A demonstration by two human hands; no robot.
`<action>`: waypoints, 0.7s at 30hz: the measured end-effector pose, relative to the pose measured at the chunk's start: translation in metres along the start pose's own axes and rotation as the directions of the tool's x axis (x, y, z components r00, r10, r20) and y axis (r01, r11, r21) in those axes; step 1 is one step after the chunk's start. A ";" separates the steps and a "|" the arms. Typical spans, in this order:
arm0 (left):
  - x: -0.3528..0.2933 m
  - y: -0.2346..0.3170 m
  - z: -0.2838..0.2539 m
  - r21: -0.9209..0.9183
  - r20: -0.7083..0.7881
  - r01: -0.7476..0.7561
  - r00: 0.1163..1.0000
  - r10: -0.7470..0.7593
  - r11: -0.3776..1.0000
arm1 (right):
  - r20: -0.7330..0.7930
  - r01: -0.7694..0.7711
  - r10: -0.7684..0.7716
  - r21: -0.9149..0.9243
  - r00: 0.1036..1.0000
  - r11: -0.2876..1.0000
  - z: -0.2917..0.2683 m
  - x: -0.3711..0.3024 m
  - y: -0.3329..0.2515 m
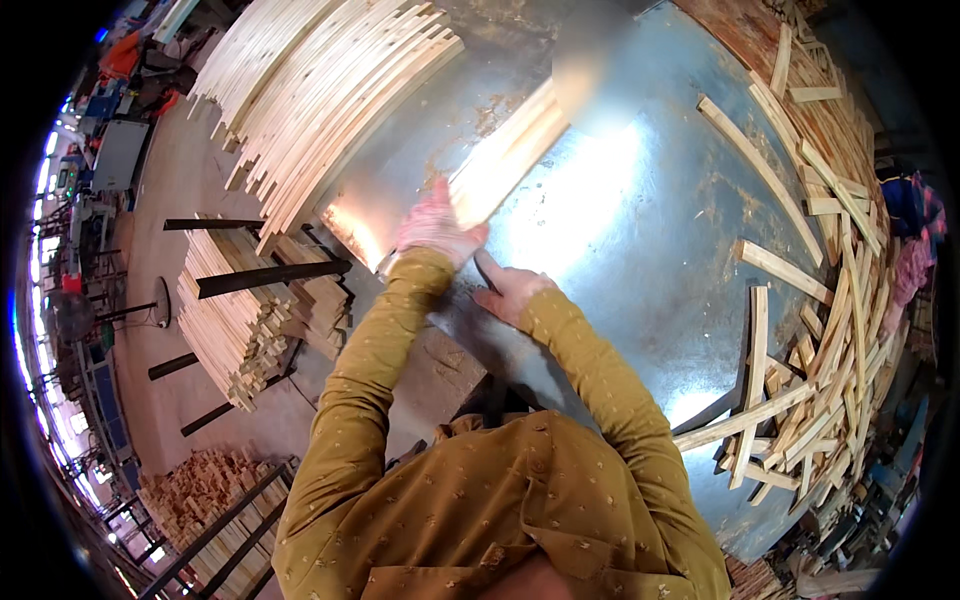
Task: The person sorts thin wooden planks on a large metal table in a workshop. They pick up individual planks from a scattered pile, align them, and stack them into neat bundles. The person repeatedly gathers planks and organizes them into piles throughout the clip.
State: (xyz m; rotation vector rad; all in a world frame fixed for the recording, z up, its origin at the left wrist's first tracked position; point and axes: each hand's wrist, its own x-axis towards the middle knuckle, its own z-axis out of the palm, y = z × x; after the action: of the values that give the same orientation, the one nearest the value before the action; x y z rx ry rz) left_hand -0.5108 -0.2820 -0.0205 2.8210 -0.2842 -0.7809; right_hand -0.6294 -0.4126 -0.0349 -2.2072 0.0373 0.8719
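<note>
Pale wooden strips [512, 152] lie side by side on the metal tabletop [630, 290], slanting away from me. Their far ends vanish into a blurred patch. My left hand [437, 228] is closed about their near end, its fingers along the left side and its thumb by the end face; motion smears it slightly. Close by on the right, my right hand [515, 295] is low over the table, thumb and a shaded finger apart. I see nothing held in it. Its other fingers are mostly hidden.
A large row of long strips [325, 90] lies at the far left. Below it, stacked wood [230, 300] rests among dark metal bars [270, 278]. Along the right edge is a tangled heap of offcuts [830, 380]. Another wood stack [215, 490] stands at lower left.
</note>
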 end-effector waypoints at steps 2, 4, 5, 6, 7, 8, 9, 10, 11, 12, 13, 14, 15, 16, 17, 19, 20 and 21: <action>0.020 -0.025 0.000 -0.008 -0.149 0.019 0.989 -0.020 1.000 | -0.180 0.034 -0.005 0.158 0.984 0.987 0.013 -0.021 0.031; 0.031 -0.042 -0.024 0.323 -0.257 0.100 0.966 -0.014 0.941 | -0.431 -0.067 0.130 0.158 0.893 0.985 0.019 -0.066 0.081; 0.025 -0.057 -0.030 0.316 -0.351 0.157 0.935 -0.038 0.936 | -0.540 -0.160 0.227 0.169 0.811 0.973 0.029 -0.102 0.102; 0.040 -0.099 -0.034 0.352 -0.382 0.198 0.923 -0.052 0.915 | -0.715 -0.277 0.305 0.160 0.630 0.948 0.029 -0.137 0.118; 0.061 -0.152 -0.030 0.441 -0.350 0.216 0.935 -0.055 0.871 | -0.861 -0.361 0.361 0.229 0.358 0.904 0.029 -0.174 0.145; 0.078 -0.215 -0.025 0.577 -0.302 0.240 0.951 -0.069 0.781 | -0.935 -0.615 0.350 0.239 0.064 0.752 0.050 -0.208 0.184; 0.086 -0.261 -0.020 0.676 -0.297 0.286 0.949 -0.104 0.679 | -0.927 -0.670 0.364 0.326 -0.088 0.668 0.033 -0.240 0.203; 0.089 -0.283 -0.017 0.713 -0.330 0.335 0.935 -0.126 0.616 | -0.780 -0.737 0.566 0.544 -0.267 0.402 0.034 -0.274 0.219; 0.064 -0.208 -0.014 0.630 -0.434 0.434 0.884 -0.172 0.644 | -0.749 -0.785 0.499 0.587 -0.435 0.197 0.070 -0.310 0.256; 0.044 -0.173 -0.017 0.636 -0.440 0.453 0.878 -0.189 0.624 | -0.545 -0.674 0.686 0.731 -0.482 0.107 0.077 -0.334 0.258; 0.025 -0.156 -0.006 0.518 -0.509 0.442 0.847 -0.150 0.732 | -0.327 -0.558 0.829 0.830 -0.455 0.021 0.078 -0.347 0.260; 0.040 -0.136 0.001 0.406 -0.554 0.381 0.826 -0.109 0.831 | -0.269 -0.533 0.887 0.846 -0.374 0.032 0.086 -0.341 0.270; 0.036 -0.123 0.021 0.288 -0.610 0.322 0.788 -0.087 0.902 | -0.276 -0.568 0.880 0.823 -0.387 0.008 0.108 -0.331 0.289; 0.038 -0.115 0.049 -0.005 -0.424 0.095 0.901 -0.088 0.995 | -0.273 -0.470 0.901 0.878 -0.337 0.091 0.107 -0.316 0.275; 0.022 -0.080 0.081 -0.231 -0.319 -0.107 0.947 0.029 0.967 | -0.392 -0.355 0.827 0.900 -0.403 0.253 0.116 -0.294 0.267; -0.053 0.026 0.153 -0.759 0.067 -0.238 0.897 0.437 0.606 | -0.509 0.021 0.837 0.852 -0.200 0.523 0.119 -0.255 0.238; -0.093 0.068 0.189 -0.919 0.211 -0.091 0.708 0.674 0.383 | -0.557 0.240 0.825 0.792 -0.092 0.561 0.120 -0.236 0.224; -0.136 0.120 0.190 -0.861 0.493 0.266 0.641 0.588 0.433 | -0.705 0.011 0.704 0.708 0.087 0.707 0.114 -0.244 0.204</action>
State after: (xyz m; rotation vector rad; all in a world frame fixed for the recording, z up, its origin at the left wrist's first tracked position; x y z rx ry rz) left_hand -0.7406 -0.3919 -0.0850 1.2634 -0.1844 -1.4744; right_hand -0.9397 -0.5408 -0.0743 -1.7370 1.4176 -0.5468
